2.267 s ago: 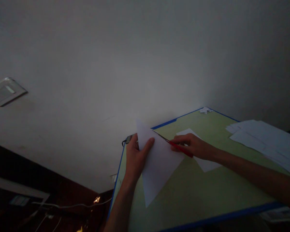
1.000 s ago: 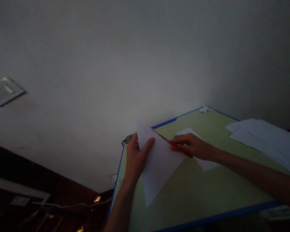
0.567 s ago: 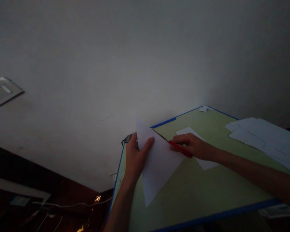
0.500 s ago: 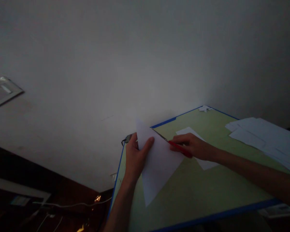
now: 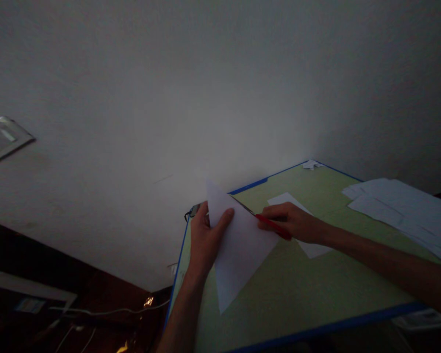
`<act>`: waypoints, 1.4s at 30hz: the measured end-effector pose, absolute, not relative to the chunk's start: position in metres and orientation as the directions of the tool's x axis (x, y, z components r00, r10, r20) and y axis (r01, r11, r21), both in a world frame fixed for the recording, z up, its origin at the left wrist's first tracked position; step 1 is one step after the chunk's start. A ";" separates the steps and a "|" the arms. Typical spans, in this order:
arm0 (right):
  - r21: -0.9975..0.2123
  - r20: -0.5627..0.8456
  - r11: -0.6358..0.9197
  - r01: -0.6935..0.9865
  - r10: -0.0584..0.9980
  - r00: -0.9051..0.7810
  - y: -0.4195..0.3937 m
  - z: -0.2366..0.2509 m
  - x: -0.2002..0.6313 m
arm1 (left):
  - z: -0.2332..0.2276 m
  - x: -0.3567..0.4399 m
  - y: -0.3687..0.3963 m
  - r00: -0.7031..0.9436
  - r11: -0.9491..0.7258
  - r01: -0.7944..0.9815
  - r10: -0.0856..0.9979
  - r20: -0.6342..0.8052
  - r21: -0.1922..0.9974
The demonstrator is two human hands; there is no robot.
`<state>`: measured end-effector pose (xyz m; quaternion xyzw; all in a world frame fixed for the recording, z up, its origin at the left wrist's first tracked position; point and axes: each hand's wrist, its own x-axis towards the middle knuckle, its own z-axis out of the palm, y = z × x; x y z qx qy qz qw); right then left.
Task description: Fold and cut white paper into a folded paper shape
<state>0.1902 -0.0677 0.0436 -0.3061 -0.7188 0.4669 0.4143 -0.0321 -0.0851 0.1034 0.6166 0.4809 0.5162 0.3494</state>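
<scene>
Paper triangle [image 5: 238,250]: one folded white sheet, pointed at both ends, lies at the left side of the green desk [image 5: 301,294], its upper tip reaching past the desk's far left corner and its lower tip pointing toward the near edge. It looks smooth and pale, with a straight upper-right edge.

Two hands are in view, both the person's own. One pair of red-handled scissors [image 5: 268,224] is there, its dark blades lying along the triangle's upper-right edge. One smaller white sheet [image 5: 308,247] lies flat under the right hand, toward the middle of the desk. A spread pile of white sheets [image 5: 407,211] covers the right side of the desk; their number cannot be told. One small crumpled scrap [image 5: 312,165] sits at the far corner.

The left hand [image 5: 206,240] pinches the triangle near its upper tip, thumb on top of the paper and fingers behind it, the grip narrow and closed on the sheet. The right hand [image 5: 297,223] is closed around the scissors' red handles, fingers curled over them; how far the blades are parted cannot be told in the dim light.
</scene>
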 end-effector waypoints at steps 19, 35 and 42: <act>-0.925 0.301 0.374 0.067 0.827 -0.474 -0.066 0.041 0.191 | 0.102 -0.033 -0.084 0.005 -0.297 0.227 0.953 0.303 0.928; -0.941 0.297 0.339 0.014 0.843 -0.449 -0.068 0.042 0.190 | 0.101 -0.035 -0.083 0.020 -0.301 0.211 0.953 0.304 0.930; -0.953 0.282 0.303 0.015 0.904 -0.321 -0.065 0.045 0.190 | 0.100 -0.037 -0.082 0.017 -0.295 0.187 0.955 0.297 0.937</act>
